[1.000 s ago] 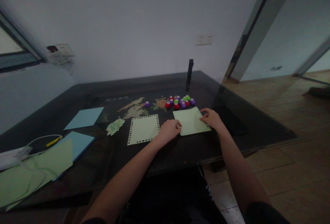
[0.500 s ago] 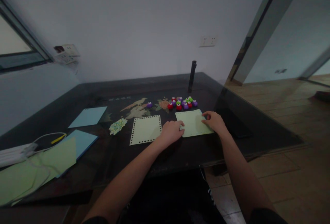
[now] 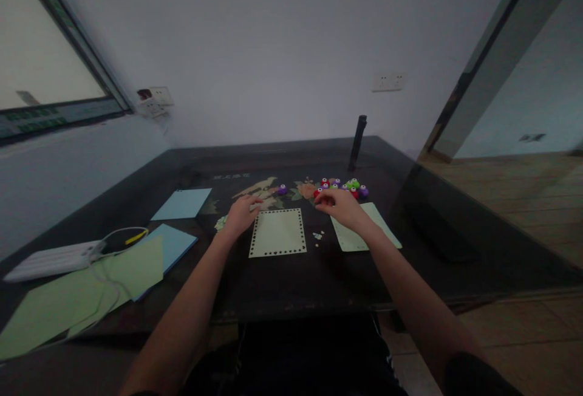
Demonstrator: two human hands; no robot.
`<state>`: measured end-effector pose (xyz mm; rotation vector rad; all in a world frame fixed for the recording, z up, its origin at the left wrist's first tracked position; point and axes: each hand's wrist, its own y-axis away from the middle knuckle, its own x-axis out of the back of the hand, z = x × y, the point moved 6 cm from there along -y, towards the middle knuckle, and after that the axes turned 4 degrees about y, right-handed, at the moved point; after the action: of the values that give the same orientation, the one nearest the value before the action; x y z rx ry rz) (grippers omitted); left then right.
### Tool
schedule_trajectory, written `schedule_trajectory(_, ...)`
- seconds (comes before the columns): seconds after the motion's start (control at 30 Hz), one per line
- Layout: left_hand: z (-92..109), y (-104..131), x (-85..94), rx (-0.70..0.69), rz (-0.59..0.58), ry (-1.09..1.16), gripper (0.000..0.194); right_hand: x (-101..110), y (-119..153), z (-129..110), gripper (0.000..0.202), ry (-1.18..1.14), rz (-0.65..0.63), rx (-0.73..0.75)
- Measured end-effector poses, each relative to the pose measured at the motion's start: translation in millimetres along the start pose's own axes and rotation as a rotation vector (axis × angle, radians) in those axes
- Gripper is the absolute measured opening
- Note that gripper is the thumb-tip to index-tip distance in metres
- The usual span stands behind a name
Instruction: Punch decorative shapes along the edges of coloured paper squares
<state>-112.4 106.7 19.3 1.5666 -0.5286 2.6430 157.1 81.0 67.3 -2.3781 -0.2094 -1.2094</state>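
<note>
Small paper punches (image 3: 341, 186) lie clustered just beyond the right hand (image 3: 339, 208), fingers loosely curled and empty; left hand (image 3: 240, 214) farther, open.

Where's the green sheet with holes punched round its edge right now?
The punched green sheet lies flat mid-table in the head view, between the left hand and right hand, left of the plain green sheet.

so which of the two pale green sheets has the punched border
The pale green sheet between the hands, with holes along all four edges; the other sheet under the right hand shows plain edges.
</note>
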Motion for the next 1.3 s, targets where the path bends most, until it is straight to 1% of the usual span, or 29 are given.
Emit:
schedule_trajectory(0.07,-4,2,-2.0,-0.063,-0.006,-0.034,0.025,-27,-21,-10,0.010,0.043,-0.112,0.026)
schedule_trajectory(0.1,-5,3,-3.5,-0.079,-0.016,-0.062,0.025,-40,-30,-11,0.010,0.071,-0.146,0.009)
schedule_trajectory(0.2,-5,6,-9.5,-0.034,-0.075,-0.126,0.027,-70,-44,-4,0.019,0.169,-0.196,-0.070)
schedule_trajectory(0.27,-6,8,-12.9,0.004,-0.111,-0.153,0.029,-83,-45,1,0.029,0.200,-0.206,-0.083)
schedule_trajectory(0.33,-7,9,-15.6,0.020,-0.134,-0.165,0.032,-92,-42,3,0.038,0.218,-0.213,-0.069)
schedule_trajectory(0.43,-9,10,-18.0,0.028,-0.145,-0.165,0.034,-100,-38,5,0.041,0.224,-0.227,-0.045)
schedule_trajectory(0.63,-9,9,-20.2,0.034,-0.175,-0.143,0.034,-108,-42,9,0.031,0.204,-0.246,-0.007)
schedule_trajectory(0.7,-8,10,-20.0,0.036,-0.172,-0.133,0.033,-108,-43,12,0.030,0.182,-0.215,-0.005)
schedule_trajectory(0.8,-6,9,-17.6,0.015,-0.130,-0.104,0.030,-105,-44,15,0.028,0.122,-0.132,-0.002)
schedule_trajectory(0.9,-4,6,-12.4,-0.014,-0.075,-0.017,0.022,-105,-46,20,0.018,-0.039,-0.111,-0.040)
schedule_trajectory(0.93,-5,5,-9.8,-0.006,-0.053,0.015,0.019,-106,-47,23,0.015,-0.125,-0.117,-0.067)
schedule_trajectory(1.0,-8,3,-3.9,0.054,-0.016,0.080,0.019,-107,-47,27,0.013,-0.321,-0.133,-0.127)
schedule_trajectory(1.1,-10,2,2.8,0.144,0.006,0.283,0.025,-106,-48,29,0.015,-0.572,-0.125,-0.192)
schedule_trajectory(1.2,-4,4,5.5,0.151,-0.002,0.599,0.033,-97,-48,28,0.021,-0.712,-0.055,-0.216)
schedule_trajectory(1.23,-1,5,5.3,0.151,-0.018,0.678,0.035,-93,-48,28,0.024,-0.746,-0.025,-0.219)
schedule_trajectory(1.3,4,8,2.3,0.148,-0.095,0.762,0.037,-84,-49,28,0.027,-0.805,0.042,-0.225)
